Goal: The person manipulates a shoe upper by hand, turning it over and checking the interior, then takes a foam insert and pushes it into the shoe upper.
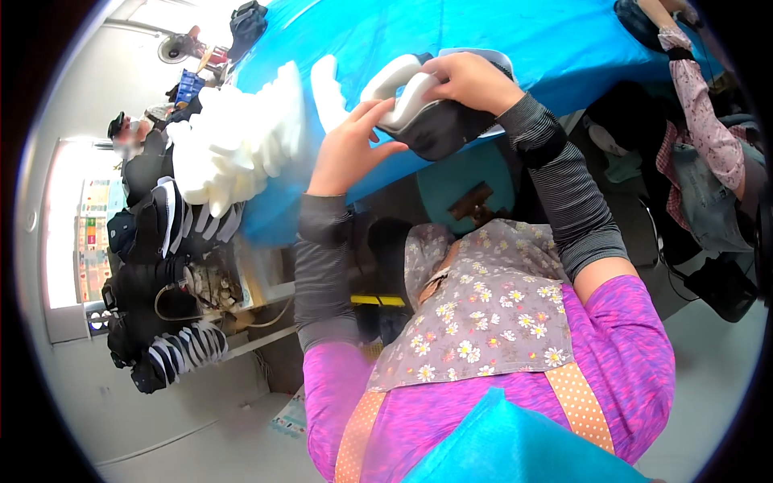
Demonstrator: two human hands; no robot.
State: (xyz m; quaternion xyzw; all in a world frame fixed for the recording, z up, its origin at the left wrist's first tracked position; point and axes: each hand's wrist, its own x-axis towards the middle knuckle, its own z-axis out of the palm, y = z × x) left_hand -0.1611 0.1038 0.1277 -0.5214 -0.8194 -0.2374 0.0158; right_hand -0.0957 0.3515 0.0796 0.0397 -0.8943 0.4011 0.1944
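Both my hands are at the near edge of the blue-covered table, on a curved black piece [439, 133] that looks like fabric. A bent white foam pad [411, 101] lies along its upper edge. My right hand [473, 83] grips the pad from above, with fingers and thumb curled over it. From the left, my left hand [350, 149] has its fingertips at the pad's end and its thumb by the black piece. Behind the pad is another white curved pad [386, 78]. Left of it, one more white pad [327, 92] lies loose on the cover.
A large heap of white foam pads [241, 133] covers the table's left end. Black pieces with white edges [165, 217] are stacked beyond it. A teal round seat [463, 193] sits below the table edge. On the right, another person's sleeved arm [700, 113] reaches to the table [555, 40].
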